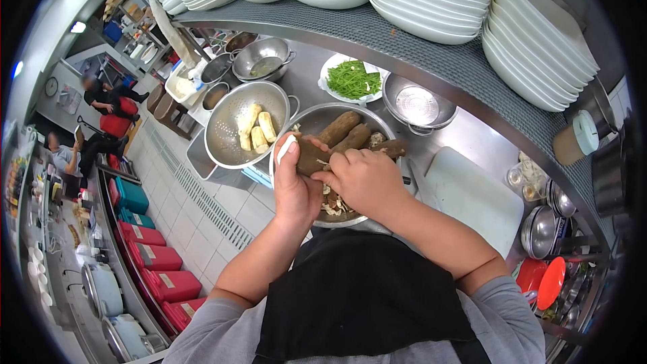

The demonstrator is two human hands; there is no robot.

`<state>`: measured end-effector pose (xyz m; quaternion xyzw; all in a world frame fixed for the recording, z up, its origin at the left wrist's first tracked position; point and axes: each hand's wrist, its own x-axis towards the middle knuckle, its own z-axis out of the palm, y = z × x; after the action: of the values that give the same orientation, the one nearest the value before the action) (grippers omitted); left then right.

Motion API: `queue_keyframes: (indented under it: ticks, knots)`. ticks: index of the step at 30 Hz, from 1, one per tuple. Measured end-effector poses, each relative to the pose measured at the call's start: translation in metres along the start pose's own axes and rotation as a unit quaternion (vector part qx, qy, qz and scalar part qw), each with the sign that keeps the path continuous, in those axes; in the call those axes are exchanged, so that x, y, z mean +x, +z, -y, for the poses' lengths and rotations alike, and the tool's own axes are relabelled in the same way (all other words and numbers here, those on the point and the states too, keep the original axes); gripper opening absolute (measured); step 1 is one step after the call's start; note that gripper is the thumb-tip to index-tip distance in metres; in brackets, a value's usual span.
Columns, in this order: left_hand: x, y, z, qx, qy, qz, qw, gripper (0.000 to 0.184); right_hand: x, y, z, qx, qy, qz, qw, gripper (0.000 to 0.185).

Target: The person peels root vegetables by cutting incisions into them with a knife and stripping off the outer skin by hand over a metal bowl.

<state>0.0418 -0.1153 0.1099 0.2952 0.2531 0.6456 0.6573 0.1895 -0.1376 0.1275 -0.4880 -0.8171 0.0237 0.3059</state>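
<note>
- The brown root [311, 156]: lying in the person's hands, above the near part of the large metal bowl [309, 120], its far end pointing away from the body.
- The left hand [298, 178]: wrapping the root from the side and closing around it, thumb uppermost. A white patch is showing beside the thumb; its nature cannot be told.
- The right hand [367, 176]: bending over the root's other side, fingers curling and thumb drawing in close. Whether these digits are pinching skin or a small tool, one cannot tell.
- Handling, as judged: the left hand is best bearing the weight while the right is working in short, light strokes, the left thumb standing clear of their path.
- The skin scraps [333, 203]: lying in the bowl beneath; working low over them is probably limiting scatter.
- The other roots [347, 136]: resting in the bowl beyond the hands, where a turning wrist could be knocking them.
- The perforated colander [226, 121]: standing to the left, holding pale peeled pieces [263, 128], apart from the scraps.
- The white cutting board [465, 195]: lying to the right of the bowl.
</note>
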Motion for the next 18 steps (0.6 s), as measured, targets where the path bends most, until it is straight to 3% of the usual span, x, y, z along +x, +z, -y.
queue_keyframes:
  ticks: [2, 4, 7, 14, 18]
  knots:
    - [0.000, -0.003, 0.001, -0.002, -0.002, 0.010, 1.000, 0.034, 0.001, -0.001, 0.002, 0.006, 0.006, -0.012, 1.000, 0.049]
    - [-0.002, -0.003, 0.002, 0.002, 0.005, 0.018, 1.000, 0.034, 0.003, -0.011, 0.005, 0.102, 0.116, 0.092, 0.984, 0.052]
    - [-0.003, -0.001, 0.002, 0.016, 0.014, 0.038, 0.999, 0.034, 0.006, -0.018, 0.003, 0.149, 0.125, 0.107, 0.975, 0.055]
    - [-0.008, 0.008, 0.000, -0.041, -0.015, 0.026, 0.999, 0.040, 0.015, -0.035, 0.001, 0.122, 0.083, 0.134, 0.980, 0.054]
    - [-0.005, 0.009, -0.003, -0.049, -0.032, 0.003, 0.998, 0.040, 0.011, -0.019, -0.001, 0.069, 0.015, 0.038, 0.997, 0.049]
